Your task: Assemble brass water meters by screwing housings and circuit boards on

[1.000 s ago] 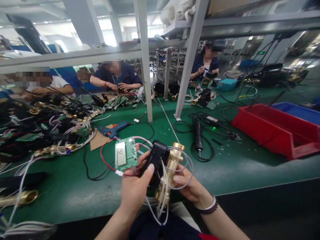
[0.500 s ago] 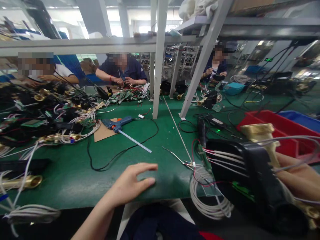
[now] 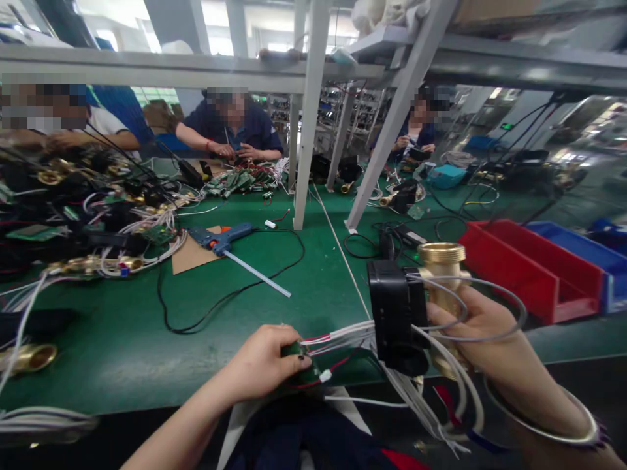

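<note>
Between the thumb and fingers of my left hand (image 3: pixel 267 359) is a small green circuit board (image 3: pixel 304 364), partly covered by them. White and red wires (image 3: pixel 337 336) run from the board to a black plastic housing (image 3: pixel 396 316). My right hand (image 3: pixel 482 320) is wrapped round a brass pipe fitting (image 3: pixel 442 281) joined to that housing, its threaded end upward. Grey cable loops (image 3: pixel 512 297) pass over the right hand, and more cables hang under the housing. A small white connector (image 3: pixel 325 375) dangles on a red wire beside the board.
A blue glue gun (image 3: pixel 223 239) with a clear stick lies on cardboard (image 3: pixel 183 256). Red (image 3: pixel 553 287) and blue bins (image 3: pixel 614 281) stand at right. Brass fittings, boards and cables crowd the left. Metal posts (image 3: pixel 313 117) rise midway; several people work beyond.
My right hand has brought the brass fitting and housing leftward and turned them upright. My left hand, empty before, now holds the circuit board. The view has shifted slightly.
</note>
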